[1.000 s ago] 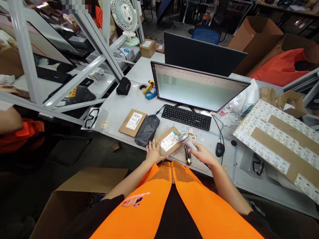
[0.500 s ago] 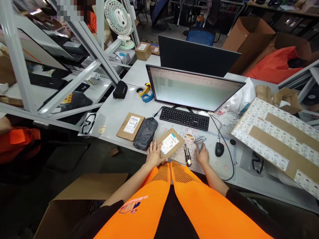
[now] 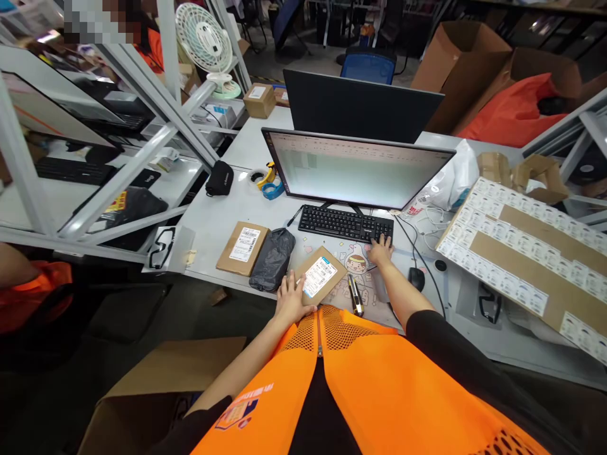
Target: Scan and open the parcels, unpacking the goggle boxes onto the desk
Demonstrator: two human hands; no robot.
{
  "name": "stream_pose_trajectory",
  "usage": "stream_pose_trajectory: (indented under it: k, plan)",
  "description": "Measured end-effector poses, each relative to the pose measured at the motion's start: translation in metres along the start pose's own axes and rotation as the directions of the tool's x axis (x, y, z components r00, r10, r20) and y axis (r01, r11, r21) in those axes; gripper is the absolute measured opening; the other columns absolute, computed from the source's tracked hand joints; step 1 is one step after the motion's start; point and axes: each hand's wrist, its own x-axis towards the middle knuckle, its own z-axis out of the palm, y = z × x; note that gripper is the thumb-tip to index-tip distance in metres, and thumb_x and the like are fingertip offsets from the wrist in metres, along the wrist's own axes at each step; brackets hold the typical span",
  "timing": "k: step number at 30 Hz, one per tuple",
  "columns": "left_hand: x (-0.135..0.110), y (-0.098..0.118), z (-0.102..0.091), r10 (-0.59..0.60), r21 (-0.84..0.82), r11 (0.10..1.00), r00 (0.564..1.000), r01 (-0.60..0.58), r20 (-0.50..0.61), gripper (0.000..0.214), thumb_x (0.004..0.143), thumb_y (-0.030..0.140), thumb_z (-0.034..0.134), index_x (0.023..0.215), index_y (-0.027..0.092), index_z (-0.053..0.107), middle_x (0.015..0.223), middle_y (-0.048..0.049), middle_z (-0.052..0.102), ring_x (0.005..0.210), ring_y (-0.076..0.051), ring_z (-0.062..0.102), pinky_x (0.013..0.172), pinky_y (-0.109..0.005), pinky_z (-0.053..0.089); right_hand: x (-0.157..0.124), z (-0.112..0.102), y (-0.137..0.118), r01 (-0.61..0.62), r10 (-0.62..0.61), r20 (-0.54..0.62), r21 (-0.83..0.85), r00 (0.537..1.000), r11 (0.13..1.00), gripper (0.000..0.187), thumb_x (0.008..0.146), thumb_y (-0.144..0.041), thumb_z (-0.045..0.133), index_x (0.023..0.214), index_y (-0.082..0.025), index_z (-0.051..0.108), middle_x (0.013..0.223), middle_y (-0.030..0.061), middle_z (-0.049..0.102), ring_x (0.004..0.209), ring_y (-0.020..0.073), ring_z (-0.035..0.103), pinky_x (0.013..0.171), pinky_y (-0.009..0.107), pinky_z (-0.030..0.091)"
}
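My left hand (image 3: 291, 298) lies with fingers spread over the left edge of a flat cardboard package (image 3: 333, 273) with a white and blue label. My right hand (image 3: 381, 251) rests at the number pad of a black keyboard (image 3: 332, 222), fingers stretched out and holding nothing. A yellow and black box cutter (image 3: 355, 294) lies between the package and my right forearm. Beside that forearm a grey thing (image 3: 378, 285) shows in part; most of it is hidden. Left of the package are a dark plastic-wrapped parcel (image 3: 272, 259) and another labelled cardboard package (image 3: 237, 259).
A lit monitor (image 3: 351, 169) stands behind the keyboard. A black mouse (image 3: 416, 279) with its cable is right of my forearm. A large label-covered cardboard sheet (image 3: 516, 278) covers the desk's right side. Tape rolls (image 3: 272, 190) and a black pouch (image 3: 219, 179) lie at the left.
My right hand has let go of the grey handheld scanner and moved forward to the keyboard's number pad. My left hand stays on the package. The view has shifted slightly.
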Motion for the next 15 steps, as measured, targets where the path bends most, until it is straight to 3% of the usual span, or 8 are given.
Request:
stream_pose_trajectory:
  k: [4, 7, 9, 11, 13, 15]
  plan:
    - [-0.001, 0.0, -0.001, -0.002, -0.013, 1.0, 1.0, 0.002, -0.001, 0.122, 0.078, 0.062, 0.087, 0.176, 0.023, 0.027, 0.184, -0.0203, 0.003, 0.168, -0.049, 0.012, 0.131, -0.058, 0.027, 0.015, -0.003, -0.012, 0.036, -0.036, -0.002, -0.035, 0.999, 0.999, 0.066, 0.1, -0.027, 0.055, 0.165, -0.02, 0.051, 0.184, 0.0155, 0.009, 0.169, 0.0416, 0.003, 0.131, 0.065, 0.013]
    - [-0.002, 0.003, -0.002, -0.011, -0.018, 1.0, 1.0, 0.011, 0.014, 0.123, 0.078, 0.061, 0.087, 0.176, 0.021, 0.025, 0.184, -0.0213, 0.001, 0.168, -0.05, 0.01, 0.131, -0.061, 0.026, 0.021, -0.014, -0.023, 0.034, -0.031, 0.07, -0.041, 0.997, 0.999, 0.07, 0.098, -0.021, 0.057, 0.167, -0.022, 0.048, 0.184, 0.0148, 0.01, 0.168, 0.0425, 0.005, 0.13, 0.067, 0.014]
    - [-0.003, 0.007, -0.001, -0.019, -0.015, 1.0, 1.0, 0.02, 0.013, 0.129, 0.075, 0.064, 0.087, 0.177, 0.02, 0.022, 0.183, -0.0235, -0.001, 0.167, -0.053, 0.006, 0.13, -0.066, 0.025, 0.018, -0.022, -0.034, 0.043, -0.042, 0.047, -0.02, 0.998, 0.999, 0.062, 0.099, -0.022, 0.056, 0.16, -0.015, 0.056, 0.178, 0.0217, 0.027, 0.165, 0.0423, 0.021, 0.129, 0.062, 0.023]
    - [-0.003, 0.011, 0.002, -0.023, -0.014, 1.0, 1.0, 0.023, 0.005, 0.136, 0.071, 0.067, 0.088, 0.177, 0.018, 0.018, 0.182, -0.0259, -0.003, 0.167, -0.055, 0.001, 0.128, -0.07, 0.025, 0.004, -0.024, -0.043, 0.08, -0.08, 0.011, 0.048, 0.997, 0.996, 0.055, 0.102, -0.027, 0.053, 0.154, -0.01, 0.06, 0.159, 0.027, 0.054, 0.151, 0.0385, 0.047, 0.121, 0.051, 0.038]
    - [-0.002, 0.013, 0.006, -0.02, -0.022, 1.0, 1.0, 0.02, -0.007, 0.138, 0.07, 0.064, 0.088, 0.177, 0.017, 0.015, 0.182, -0.0276, -0.003, 0.166, -0.057, 0.0, 0.127, -0.07, 0.027, -0.022, -0.014, -0.048, 0.105, -0.111, 0.047, 0.122, 0.993, 0.987, 0.052, 0.106, -0.032, 0.049, 0.152, -0.011, 0.06, 0.137, 0.0241, 0.07, 0.132, 0.0344, 0.065, 0.109, 0.043, 0.048]
    - [-0.001, 0.012, 0.007, -0.014, -0.039, 0.999, 1.0, 0.013, -0.016, 0.136, 0.07, 0.058, 0.088, 0.177, 0.017, 0.015, 0.182, -0.029, -0.001, 0.165, -0.059, 0.003, 0.127, -0.068, 0.028, -0.056, 0.008, -0.046, 0.106, -0.126, 0.137, 0.147, 0.983, 0.983, 0.051, 0.107, -0.037, 0.051, 0.152, -0.015, 0.06, 0.131, 0.0208, 0.074, 0.124, 0.0334, 0.07, 0.101, 0.039, 0.052]
